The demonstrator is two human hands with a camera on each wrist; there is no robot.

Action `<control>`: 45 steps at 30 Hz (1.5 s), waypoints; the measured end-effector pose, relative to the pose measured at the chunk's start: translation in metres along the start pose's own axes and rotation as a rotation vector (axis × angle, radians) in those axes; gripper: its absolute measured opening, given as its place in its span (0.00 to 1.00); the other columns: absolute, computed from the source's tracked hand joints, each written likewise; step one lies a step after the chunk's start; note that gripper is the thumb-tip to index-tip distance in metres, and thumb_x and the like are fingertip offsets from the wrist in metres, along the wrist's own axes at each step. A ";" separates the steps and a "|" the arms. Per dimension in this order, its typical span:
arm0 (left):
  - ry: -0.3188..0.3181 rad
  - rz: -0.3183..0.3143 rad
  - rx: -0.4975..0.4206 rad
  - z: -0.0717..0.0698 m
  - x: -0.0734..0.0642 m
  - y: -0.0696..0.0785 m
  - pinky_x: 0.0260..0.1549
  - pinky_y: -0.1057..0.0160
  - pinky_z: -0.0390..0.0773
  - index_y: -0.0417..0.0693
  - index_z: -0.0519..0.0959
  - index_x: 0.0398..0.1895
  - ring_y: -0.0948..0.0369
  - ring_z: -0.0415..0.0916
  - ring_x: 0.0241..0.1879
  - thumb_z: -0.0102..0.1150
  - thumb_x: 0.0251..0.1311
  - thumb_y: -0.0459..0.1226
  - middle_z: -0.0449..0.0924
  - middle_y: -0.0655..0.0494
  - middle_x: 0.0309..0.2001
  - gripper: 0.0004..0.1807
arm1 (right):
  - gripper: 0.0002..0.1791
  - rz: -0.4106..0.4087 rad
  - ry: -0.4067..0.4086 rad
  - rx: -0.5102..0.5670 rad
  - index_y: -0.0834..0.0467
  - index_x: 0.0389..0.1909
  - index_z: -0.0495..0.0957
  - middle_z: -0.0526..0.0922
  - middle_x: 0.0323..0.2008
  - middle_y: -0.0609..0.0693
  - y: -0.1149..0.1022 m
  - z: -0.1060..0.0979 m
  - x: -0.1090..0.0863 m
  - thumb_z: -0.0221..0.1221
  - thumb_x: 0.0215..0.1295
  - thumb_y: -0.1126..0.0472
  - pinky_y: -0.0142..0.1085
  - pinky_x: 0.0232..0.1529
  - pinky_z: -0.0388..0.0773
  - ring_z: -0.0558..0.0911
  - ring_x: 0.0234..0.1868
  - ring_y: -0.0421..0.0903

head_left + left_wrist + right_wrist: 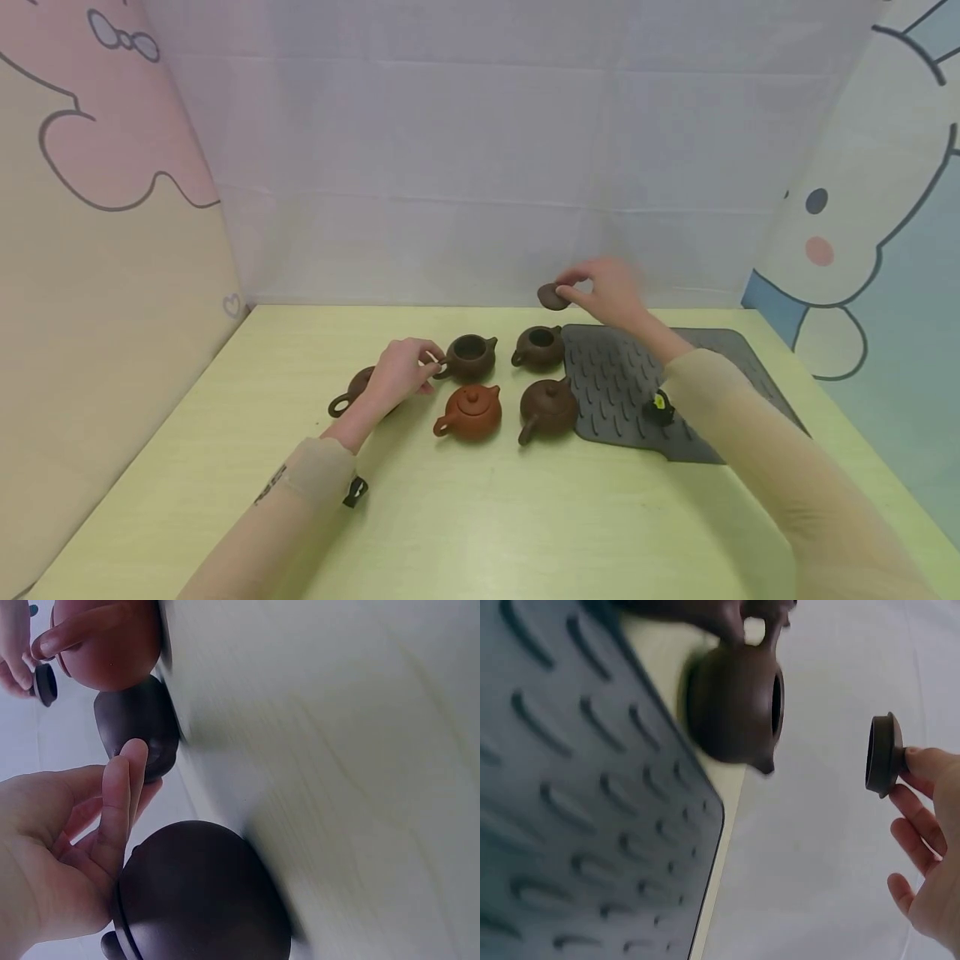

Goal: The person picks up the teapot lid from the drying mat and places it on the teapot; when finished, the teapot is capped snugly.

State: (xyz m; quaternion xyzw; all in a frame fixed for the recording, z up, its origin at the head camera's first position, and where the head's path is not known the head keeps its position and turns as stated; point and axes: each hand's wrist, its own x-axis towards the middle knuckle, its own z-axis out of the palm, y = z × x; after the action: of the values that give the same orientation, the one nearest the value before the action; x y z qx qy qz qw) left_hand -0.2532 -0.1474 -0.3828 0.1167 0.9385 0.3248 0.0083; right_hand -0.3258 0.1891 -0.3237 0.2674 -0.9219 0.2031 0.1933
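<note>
My right hand (609, 292) pinches a small dark brown teapot lid (883, 756) by its knob, in the air above the table's back edge. Below it stands a lidless brown teapot (540, 350), its mouth uncovered. My left hand (401, 367) is at the handle of another lidless brown teapot (471, 358), thumb and fingertips about the handle; the fingers partly hide the grip in the left wrist view. Under my left wrist sits a dark teapot (202, 892), mostly covered by the arm in the head view.
In front stand a reddish-orange lidded teapot (472, 412) and a dark brown lidded teapot (550, 408). A grey ridged mat (615, 383) lies at the right, partly under my right forearm. A white sheet (480, 167) hangs behind the pale yellow table (480, 517).
</note>
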 end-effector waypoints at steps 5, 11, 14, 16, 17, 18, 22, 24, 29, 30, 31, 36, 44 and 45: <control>-0.002 -0.018 -0.007 0.000 0.001 0.000 0.19 0.70 0.80 0.44 0.84 0.46 0.66 0.82 0.18 0.62 0.63 0.33 0.88 0.44 0.40 0.09 | 0.12 0.014 -0.038 0.039 0.57 0.45 0.86 0.88 0.41 0.55 -0.028 0.012 0.006 0.63 0.66 0.55 0.51 0.53 0.76 0.83 0.47 0.56; -0.004 -0.020 -0.006 0.001 0.003 -0.001 0.19 0.70 0.79 0.45 0.84 0.45 0.67 0.81 0.17 0.62 0.63 0.32 0.88 0.45 0.39 0.09 | 0.12 0.009 -0.073 0.096 0.56 0.45 0.86 0.88 0.42 0.53 -0.050 0.026 0.012 0.63 0.66 0.55 0.48 0.53 0.77 0.83 0.48 0.54; -0.004 -0.023 -0.011 0.002 0.003 -0.001 0.19 0.69 0.79 0.45 0.84 0.45 0.67 0.81 0.17 0.62 0.63 0.32 0.88 0.45 0.39 0.09 | 0.12 -0.004 -0.074 0.115 0.55 0.45 0.86 0.88 0.42 0.52 -0.057 0.033 0.014 0.63 0.66 0.54 0.48 0.53 0.77 0.83 0.48 0.52; -0.003 -0.021 -0.011 0.002 0.003 -0.001 0.19 0.69 0.79 0.44 0.84 0.45 0.67 0.81 0.17 0.62 0.63 0.32 0.88 0.45 0.39 0.09 | 0.11 -0.019 -0.068 0.123 0.55 0.44 0.86 0.89 0.42 0.52 -0.062 0.037 0.015 0.64 0.66 0.54 0.48 0.54 0.76 0.83 0.48 0.52; -0.002 -0.020 -0.010 0.002 0.003 -0.001 0.19 0.69 0.79 0.44 0.84 0.45 0.67 0.81 0.17 0.62 0.63 0.32 0.88 0.45 0.39 0.09 | 0.11 -0.022 -0.068 0.129 0.54 0.44 0.86 0.89 0.42 0.51 -0.064 0.039 0.015 0.64 0.65 0.54 0.49 0.54 0.75 0.83 0.48 0.52; 0.000 -0.020 -0.011 0.002 0.003 -0.001 0.19 0.69 0.79 0.45 0.84 0.45 0.67 0.81 0.17 0.62 0.63 0.32 0.88 0.45 0.39 0.09 | 0.11 -0.029 -0.067 0.134 0.54 0.44 0.86 0.89 0.42 0.51 -0.066 0.041 0.016 0.64 0.65 0.54 0.49 0.55 0.74 0.83 0.48 0.52; 0.001 -0.020 -0.010 0.003 0.003 -0.001 0.20 0.69 0.79 0.45 0.84 0.45 0.67 0.81 0.17 0.62 0.63 0.32 0.88 0.46 0.39 0.09 | 0.11 -0.046 -0.073 0.156 0.54 0.44 0.86 0.89 0.42 0.51 -0.074 0.050 0.018 0.65 0.64 0.54 0.48 0.56 0.73 0.83 0.49 0.51; 0.001 -0.022 -0.012 0.003 0.003 -0.001 0.20 0.69 0.79 0.45 0.84 0.45 0.67 0.81 0.17 0.62 0.63 0.32 0.88 0.46 0.38 0.09 | 0.11 -0.050 -0.084 0.169 0.54 0.44 0.86 0.89 0.42 0.50 -0.078 0.053 0.018 0.65 0.64 0.55 0.47 0.56 0.74 0.84 0.49 0.50; 0.002 -0.017 -0.008 0.003 0.003 0.000 0.19 0.69 0.79 0.45 0.84 0.44 0.67 0.81 0.17 0.62 0.63 0.32 0.88 0.46 0.38 0.08 | 0.10 -0.042 -0.134 0.184 0.54 0.44 0.86 0.89 0.40 0.49 -0.088 0.061 0.017 0.65 0.65 0.55 0.47 0.57 0.71 0.82 0.49 0.50; 0.001 -0.016 -0.006 0.003 0.003 0.000 0.19 0.69 0.79 0.45 0.84 0.44 0.67 0.81 0.17 0.63 0.63 0.32 0.88 0.46 0.38 0.08 | 0.10 -0.040 -0.143 0.178 0.53 0.44 0.86 0.88 0.40 0.49 -0.089 0.063 0.016 0.65 0.65 0.55 0.47 0.57 0.71 0.81 0.49 0.50; 0.001 -0.014 -0.003 0.003 0.003 0.000 0.20 0.70 0.79 0.45 0.84 0.44 0.67 0.81 0.17 0.63 0.63 0.32 0.88 0.46 0.38 0.08 | 0.10 -0.036 -0.153 0.176 0.53 0.44 0.86 0.88 0.40 0.49 -0.091 0.065 0.015 0.65 0.65 0.55 0.47 0.57 0.70 0.81 0.49 0.50; 0.002 -0.015 0.007 0.002 0.002 0.001 0.20 0.69 0.79 0.45 0.84 0.44 0.67 0.81 0.17 0.63 0.62 0.33 0.88 0.47 0.38 0.08 | 0.10 -0.035 -0.170 0.174 0.52 0.44 0.86 0.88 0.40 0.48 -0.095 0.074 0.013 0.65 0.65 0.55 0.46 0.57 0.73 0.82 0.48 0.48; -0.002 -0.012 0.004 0.001 0.002 0.001 0.20 0.69 0.79 0.45 0.84 0.44 0.67 0.82 0.18 0.62 0.63 0.32 0.88 0.48 0.39 0.08 | 0.10 0.009 -0.243 0.143 0.48 0.46 0.86 0.89 0.42 0.45 -0.098 0.082 0.014 0.63 0.66 0.52 0.50 0.55 0.76 0.83 0.50 0.47; -0.003 -0.011 0.004 0.001 0.001 0.001 0.20 0.69 0.79 0.44 0.84 0.44 0.67 0.82 0.18 0.62 0.63 0.32 0.88 0.48 0.39 0.08 | 0.10 0.013 -0.251 0.140 0.48 0.46 0.86 0.89 0.42 0.44 -0.099 0.083 0.014 0.63 0.67 0.52 0.51 0.54 0.76 0.84 0.51 0.47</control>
State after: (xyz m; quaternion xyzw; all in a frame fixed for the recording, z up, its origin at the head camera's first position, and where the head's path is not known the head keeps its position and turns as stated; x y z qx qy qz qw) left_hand -0.2542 -0.1457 -0.3826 0.1121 0.9397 0.3228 0.0112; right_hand -0.3008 0.0674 -0.3600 0.2978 -0.9240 0.2332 0.0560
